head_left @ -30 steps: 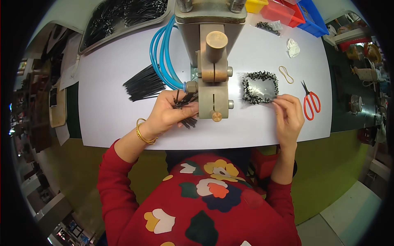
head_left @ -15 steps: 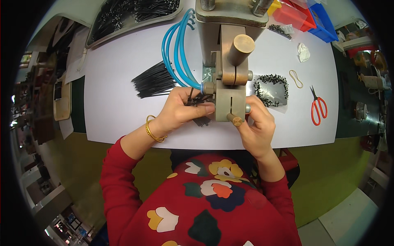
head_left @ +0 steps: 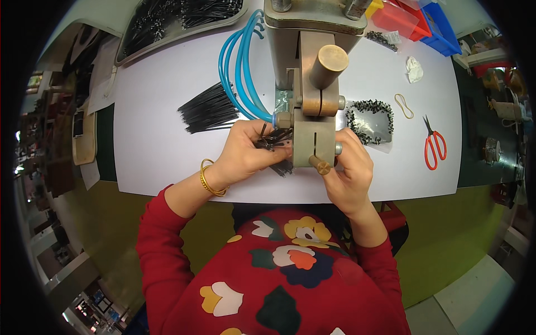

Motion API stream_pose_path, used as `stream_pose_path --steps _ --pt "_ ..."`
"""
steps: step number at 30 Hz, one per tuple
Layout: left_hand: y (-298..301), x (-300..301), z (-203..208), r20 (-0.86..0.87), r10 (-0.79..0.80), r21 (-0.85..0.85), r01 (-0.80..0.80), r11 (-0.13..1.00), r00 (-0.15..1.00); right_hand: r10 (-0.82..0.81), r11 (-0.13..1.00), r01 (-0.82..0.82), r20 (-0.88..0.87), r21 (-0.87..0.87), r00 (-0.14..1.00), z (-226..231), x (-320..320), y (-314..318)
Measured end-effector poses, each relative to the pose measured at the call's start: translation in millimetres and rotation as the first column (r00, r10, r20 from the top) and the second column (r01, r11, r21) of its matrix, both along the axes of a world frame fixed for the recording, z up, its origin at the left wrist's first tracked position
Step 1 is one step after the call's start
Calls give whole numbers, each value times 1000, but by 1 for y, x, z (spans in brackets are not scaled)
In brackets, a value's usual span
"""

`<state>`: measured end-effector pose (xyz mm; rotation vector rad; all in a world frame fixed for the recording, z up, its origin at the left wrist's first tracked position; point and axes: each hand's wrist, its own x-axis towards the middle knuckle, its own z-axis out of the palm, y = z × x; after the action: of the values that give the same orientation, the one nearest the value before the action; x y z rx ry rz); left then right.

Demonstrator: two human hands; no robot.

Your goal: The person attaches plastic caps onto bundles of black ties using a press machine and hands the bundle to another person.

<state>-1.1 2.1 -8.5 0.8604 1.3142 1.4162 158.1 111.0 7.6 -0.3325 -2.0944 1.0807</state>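
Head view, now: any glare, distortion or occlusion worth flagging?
Head view: fisheye bows the white table's near edge, with the frame's rim falling to black; head view: pale sheen on the clear bag; head view: machine partly hides the right hand.

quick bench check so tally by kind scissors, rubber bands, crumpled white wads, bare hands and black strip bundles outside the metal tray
Red-handled metal scissors: 1
Thin tan rubber band: 1
Crumpled white wad: 1
Bare hands: 2, left hand and right hand
Thin black strip bundles: 2, lying bundle and held bundle
Total: 7
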Motion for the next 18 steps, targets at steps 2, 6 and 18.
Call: stream_pose_path --steps 2,6,18 --pt "0 2 2 16 18 7 -18 1000 1000 -2 1000 2 4 -13 1000 0 0 -1" --pt "1 0 5 -82 -7 -15 6 1000 997 2 998 -2 9 -66 1000 -7 2 -1" --pt "-1 -8 10 -35 -188 -69 185 980 982 228 217 -262 -212 -941 950 -9 18 10"
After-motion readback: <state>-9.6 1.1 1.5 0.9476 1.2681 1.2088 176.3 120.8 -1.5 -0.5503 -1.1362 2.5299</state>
